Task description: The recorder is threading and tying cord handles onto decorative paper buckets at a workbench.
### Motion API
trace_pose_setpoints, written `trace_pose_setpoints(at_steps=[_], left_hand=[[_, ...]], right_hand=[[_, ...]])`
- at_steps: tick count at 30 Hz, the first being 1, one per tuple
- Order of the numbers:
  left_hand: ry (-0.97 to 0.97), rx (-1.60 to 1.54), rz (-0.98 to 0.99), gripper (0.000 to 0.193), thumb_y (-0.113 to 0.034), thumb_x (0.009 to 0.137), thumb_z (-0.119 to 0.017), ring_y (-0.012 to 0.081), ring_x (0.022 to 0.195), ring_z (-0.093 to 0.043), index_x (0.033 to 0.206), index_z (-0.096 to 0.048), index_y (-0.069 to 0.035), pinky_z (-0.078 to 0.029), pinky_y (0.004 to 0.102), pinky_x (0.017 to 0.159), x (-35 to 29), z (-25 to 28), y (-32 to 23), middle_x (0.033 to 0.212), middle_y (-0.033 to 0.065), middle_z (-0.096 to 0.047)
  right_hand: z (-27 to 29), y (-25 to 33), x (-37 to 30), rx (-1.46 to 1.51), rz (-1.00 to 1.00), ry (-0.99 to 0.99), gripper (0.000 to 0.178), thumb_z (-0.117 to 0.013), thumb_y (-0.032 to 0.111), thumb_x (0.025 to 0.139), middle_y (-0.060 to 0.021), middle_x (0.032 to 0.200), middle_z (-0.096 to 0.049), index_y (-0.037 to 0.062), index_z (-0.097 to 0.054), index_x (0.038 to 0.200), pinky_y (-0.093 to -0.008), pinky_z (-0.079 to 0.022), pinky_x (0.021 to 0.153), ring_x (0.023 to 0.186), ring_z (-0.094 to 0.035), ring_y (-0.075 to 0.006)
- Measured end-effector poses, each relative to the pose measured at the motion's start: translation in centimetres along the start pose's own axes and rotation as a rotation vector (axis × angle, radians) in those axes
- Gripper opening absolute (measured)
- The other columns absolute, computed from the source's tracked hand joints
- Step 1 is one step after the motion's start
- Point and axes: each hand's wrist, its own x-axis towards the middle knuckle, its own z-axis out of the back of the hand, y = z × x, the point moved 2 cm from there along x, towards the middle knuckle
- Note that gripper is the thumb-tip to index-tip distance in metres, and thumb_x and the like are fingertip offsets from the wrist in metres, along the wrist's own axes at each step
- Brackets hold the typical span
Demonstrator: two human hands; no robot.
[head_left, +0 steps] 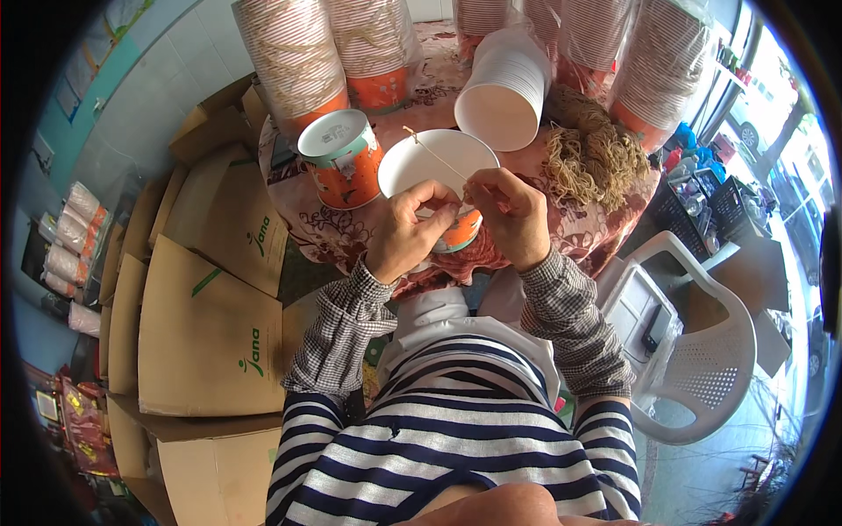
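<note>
A white-lined paper bucket (412,162) with an orange printed outside stands in front of me near the table's front edge. Both hands meet over its near rim. A thin piece of twine (443,159), with a small knot at its far end, slants across the bucket's mouth to my right hand (513,215), whose thumb and fingers pinch it. My left hand (410,230) is closed in a pinch close beside the right fingertips; what lies between its fingers is hidden. Just to the left stands another orange bucket (344,180), with its closed pale end upward.
Tall bagged stacks of buckets (294,61) line the table's back. A nested stack (500,105) lies tilted toward me beside a heap of brown twine (596,162). Cardboard boxes (210,324) fill the left side; a white plastic chair (702,368) stands at right.
</note>
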Motion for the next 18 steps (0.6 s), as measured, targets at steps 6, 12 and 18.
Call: trace_pose_setpoints(at_steps=[6,12,18], left_hand=[[0.086,0.308,-0.178,0.007,-0.004,0.089,-0.062,0.0111,0.083,-0.064,0.092,-0.061,0.002,-0.053,0.0252,0.076,0.1,-0.2,-0.8,0.087,0.0041,-0.065],[0.075,0.214,-0.221,0.008,-0.005,0.085,-0.066,0.027,0.081,-0.064,0.088,-0.062,0.001,-0.05,0.0344,0.073,-0.1,-0.6,-0.7,0.085,0.012,-0.064],[-0.018,0.078,-0.06,0.014,-0.01,0.089,-0.066,0.0177,0.08,-0.065,0.096,-0.063,0.002,-0.052,0.03,0.071,0.1,-1.0,-0.8,0.09,0.0108,-0.067]], right_hand=[[0.2,-0.1,0.2,-0.064,0.088,-0.052,0.011,-0.064,0.0,0.083,-0.0126,0.085,-0.065,0.002,-0.062,0.093,-0.0321,-0.053,0.064,0.074,-0.067,-0.0263],[0.0,1.0,0.2,-0.373,0.227,-0.084,0.013,-0.061,-0.001,0.084,-0.0137,0.082,-0.06,0.0023,-0.057,0.095,-0.0396,-0.051,0.061,0.071,-0.062,-0.0354],[0.3,1.2,0.0,-0.329,0.268,-0.03,0.014,-0.06,-0.002,0.085,-0.0142,0.089,-0.058,0.0029,-0.058,0.098,-0.0408,-0.051,0.064,0.075,-0.061,-0.0354]])
